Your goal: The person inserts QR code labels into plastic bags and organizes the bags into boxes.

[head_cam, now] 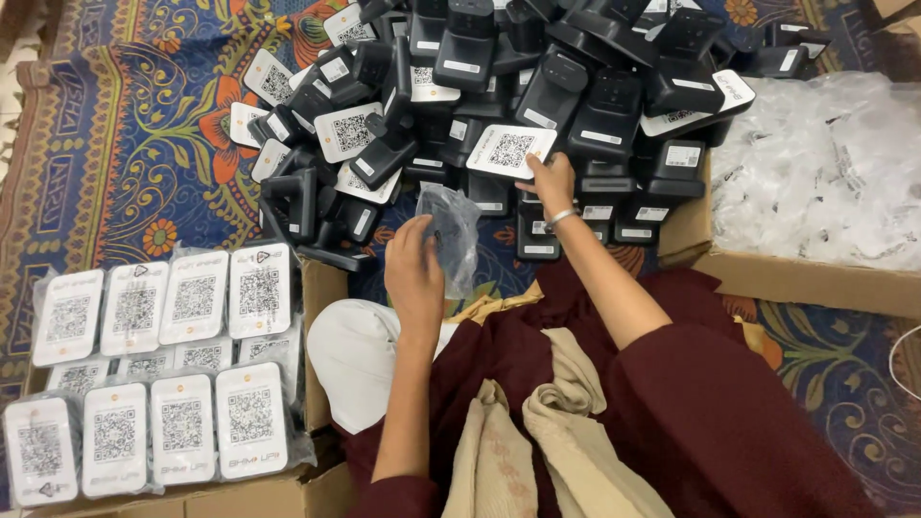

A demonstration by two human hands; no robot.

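Gripping plastic bag, left hand (right hand on device)

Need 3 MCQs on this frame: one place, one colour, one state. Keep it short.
1. Where is the box of bagged white-faced devices?
A. Lower left
B. Top right
C. Behind the pile

2. What colour are the bodies of the piled devices?
A. Red
B. Black
C. Yellow

3. What is the left hand doing?
A. Resting flat on the rug
B. Holding a clear plastic bag
C. Gripping a cardboard flap

Key: 1 A, the carton sits at the lower left of the view. 2 B, the housings are black, with white code faces. 3 B, its fingers pinch the bag while the right hand takes a device from the pile.
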